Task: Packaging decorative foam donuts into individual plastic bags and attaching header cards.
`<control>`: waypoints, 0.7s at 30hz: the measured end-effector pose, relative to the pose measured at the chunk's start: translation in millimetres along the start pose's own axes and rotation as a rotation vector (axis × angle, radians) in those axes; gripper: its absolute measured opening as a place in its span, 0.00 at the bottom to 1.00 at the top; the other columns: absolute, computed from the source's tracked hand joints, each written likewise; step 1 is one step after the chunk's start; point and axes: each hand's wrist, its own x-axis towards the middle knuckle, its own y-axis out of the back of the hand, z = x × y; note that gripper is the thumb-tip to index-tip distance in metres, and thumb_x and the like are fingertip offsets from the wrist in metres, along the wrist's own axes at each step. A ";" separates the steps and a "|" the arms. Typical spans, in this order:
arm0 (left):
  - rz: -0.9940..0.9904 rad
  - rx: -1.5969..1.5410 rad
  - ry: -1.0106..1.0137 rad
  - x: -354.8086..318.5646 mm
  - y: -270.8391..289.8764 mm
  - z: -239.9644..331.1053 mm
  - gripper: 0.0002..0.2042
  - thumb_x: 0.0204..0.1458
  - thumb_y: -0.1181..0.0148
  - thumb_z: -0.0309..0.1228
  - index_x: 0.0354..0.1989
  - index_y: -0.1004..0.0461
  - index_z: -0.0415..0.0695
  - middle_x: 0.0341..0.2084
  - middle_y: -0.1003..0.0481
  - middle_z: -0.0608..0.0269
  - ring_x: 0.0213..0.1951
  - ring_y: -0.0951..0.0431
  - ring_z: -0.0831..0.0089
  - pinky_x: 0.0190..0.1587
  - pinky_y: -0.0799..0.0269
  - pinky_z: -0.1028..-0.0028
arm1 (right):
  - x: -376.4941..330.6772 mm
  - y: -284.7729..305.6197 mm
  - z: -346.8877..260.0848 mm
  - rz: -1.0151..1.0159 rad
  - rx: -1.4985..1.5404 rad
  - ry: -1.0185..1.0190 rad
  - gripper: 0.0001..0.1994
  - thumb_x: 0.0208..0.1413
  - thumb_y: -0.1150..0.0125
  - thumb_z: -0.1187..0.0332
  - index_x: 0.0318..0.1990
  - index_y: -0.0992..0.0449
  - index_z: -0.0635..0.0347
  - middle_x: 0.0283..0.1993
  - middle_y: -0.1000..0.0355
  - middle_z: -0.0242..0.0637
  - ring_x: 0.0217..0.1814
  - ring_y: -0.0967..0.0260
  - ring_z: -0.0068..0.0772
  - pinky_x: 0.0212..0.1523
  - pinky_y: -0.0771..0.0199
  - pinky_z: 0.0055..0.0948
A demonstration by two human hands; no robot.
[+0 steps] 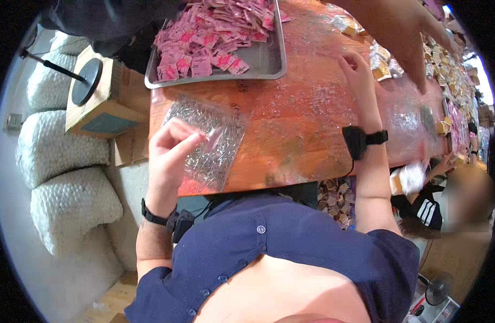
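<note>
My left hand [169, 153] pinches a small pink sachet [214, 137] over a clear plastic bag [210, 140] that lies on the orange table [290, 124] near its front edge. My right hand [358, 72] reaches far across the table toward a pile of small gold and white packets [382, 64]; its fingers are curled, and I cannot tell whether it grips one. A black band sits on each wrist.
A metal tray [269, 59] heaped with pink sachets stands at the back left. Another person's arm [403, 27] reaches in from above right. More packets line the table's right side. Cardboard boxes [105, 102] and white sacks [64, 145] stand at the left. A seated person [463, 194] is at the right.
</note>
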 end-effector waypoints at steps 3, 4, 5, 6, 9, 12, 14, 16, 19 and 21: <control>0.104 0.016 0.081 -8.5 7.1 6.3 0.08 0.49 0.39 0.17 0.22 0.30 0.40 0.28 0.28 0.62 0.35 0.22 0.72 0.42 0.28 0.73 | 12.9 10.3 46.9 0.041 -0.202 -0.028 0.19 0.54 0.38 0.52 0.43 0.22 0.59 0.40 0.23 0.47 0.41 0.25 0.42 0.43 0.28 0.36; 0.116 0.023 0.050 -11.2 10.4 4.8 0.08 0.49 0.40 0.16 0.22 0.31 0.40 0.28 0.28 0.62 0.35 0.22 0.71 0.43 0.27 0.72 | 17.5 12.3 55.5 0.039 -0.232 -0.104 0.23 0.52 0.37 0.49 0.44 0.23 0.60 0.43 0.24 0.48 0.45 0.26 0.47 0.48 0.29 0.39; 0.131 0.031 0.018 -14.5 12.1 2.9 0.08 0.49 0.40 0.16 0.22 0.31 0.40 0.28 0.28 0.62 0.34 0.21 0.71 0.43 0.27 0.72 | 24.2 14.1 64.2 0.039 -0.232 -0.095 0.23 0.52 0.37 0.49 0.44 0.23 0.60 0.43 0.24 0.48 0.45 0.26 0.47 0.48 0.29 0.39; 0.147 0.015 0.023 -16.8 11.0 4.3 0.08 0.49 0.40 0.15 0.23 0.31 0.39 0.29 0.28 0.62 0.33 0.22 0.71 0.42 0.26 0.72 | 31.3 18.5 72.6 0.162 -0.447 -0.120 0.27 0.50 0.36 0.46 0.48 0.26 0.61 0.47 0.25 0.50 0.51 0.29 0.48 0.53 0.33 0.41; 0.135 0.012 0.024 -17.1 11.0 5.3 0.08 0.49 0.41 0.15 0.23 0.31 0.39 0.29 0.28 0.61 0.32 0.22 0.71 0.39 0.25 0.72 | 50.4 33.6 118.4 0.329 -0.681 -0.222 0.41 0.47 0.35 0.41 0.59 0.37 0.64 0.58 0.33 0.53 0.66 0.44 0.54 0.64 0.44 0.46; 0.111 0.048 0.017 -17.4 6.3 9.5 0.07 0.49 0.41 0.15 0.24 0.31 0.39 0.28 0.28 0.62 0.31 0.22 0.71 0.38 0.24 0.72 | 61.7 35.1 143.9 0.333 -0.737 -0.254 0.39 0.46 0.36 0.41 0.61 0.37 0.53 0.58 0.34 0.59 0.65 0.42 0.58 0.64 0.47 0.49; 0.097 0.064 0.013 -14.9 3.9 12.2 0.07 0.50 0.41 0.16 0.24 0.31 0.38 0.28 0.29 0.62 0.31 0.22 0.72 0.37 0.24 0.73 | 60.3 34.0 146.6 0.279 -0.844 -0.280 0.39 0.45 0.34 0.43 0.62 0.39 0.51 0.61 0.36 0.51 0.65 0.44 0.54 0.66 0.47 0.47; 0.087 0.081 0.012 -9.7 1.4 14.6 0.06 0.51 0.41 0.17 0.25 0.31 0.38 0.28 0.29 0.62 0.31 0.22 0.72 0.36 0.25 0.73 | 55.3 33.7 141.7 0.190 -0.823 -0.265 0.37 0.45 0.33 0.46 0.62 0.39 0.49 0.61 0.37 0.50 0.65 0.43 0.53 0.66 0.46 0.48; 0.077 0.055 0.049 0.7 -7.8 14.8 0.06 0.52 0.41 0.19 0.25 0.30 0.38 0.27 0.29 0.62 0.30 0.22 0.72 0.35 0.25 0.75 | 36.4 34.1 118.2 0.047 -0.646 -0.117 0.34 0.46 0.32 0.53 0.60 0.38 0.48 0.60 0.37 0.48 0.64 0.41 0.50 0.64 0.43 0.48; -0.032 0.030 0.062 8.7 -15.2 13.1 0.05 0.53 0.40 0.21 0.26 0.30 0.38 0.28 0.29 0.62 0.30 0.21 0.73 0.32 0.26 0.77 | 16.2 26.5 93.7 -0.013 -0.481 0.007 0.33 0.46 0.31 0.56 0.59 0.38 0.49 0.60 0.37 0.47 0.63 0.40 0.48 0.63 0.41 0.48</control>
